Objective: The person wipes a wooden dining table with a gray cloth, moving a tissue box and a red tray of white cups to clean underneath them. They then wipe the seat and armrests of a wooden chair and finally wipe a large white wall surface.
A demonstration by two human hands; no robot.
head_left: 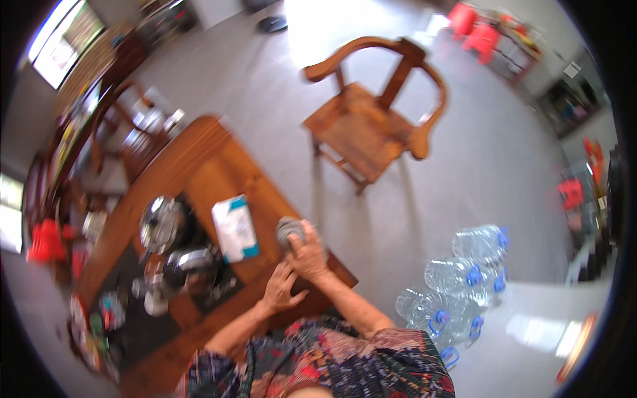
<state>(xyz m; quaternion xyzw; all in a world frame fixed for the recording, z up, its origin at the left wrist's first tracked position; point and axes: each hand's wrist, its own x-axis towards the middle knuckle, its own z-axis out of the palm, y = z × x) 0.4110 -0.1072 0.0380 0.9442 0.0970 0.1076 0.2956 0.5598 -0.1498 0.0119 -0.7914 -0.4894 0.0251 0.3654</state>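
Observation:
My right hand (308, 256) presses a bunched grey cloth (288, 227) onto the wooden table (215, 162), close to its right edge. The fingers lie over the near side of the cloth. Just left of that wrist, my left hand (281, 290) rests with its fingers stretched out on the tabletop, holding nothing. A white and teal soft pack (235, 229), apparently of tissues, lies left of the cloth. Beyond the pack is a shiny metal pot or kettle (161, 224), with a second metal vessel (194, 259) nearer me.
Small cups and jars crowd a dark inset tray (142, 325) at the left. A wooden armchair (365, 129) stands past the table's far right side. Several large clear water bottles (451, 272) with blue handles lie on the floor at right. Red stools (481, 40) are farther back.

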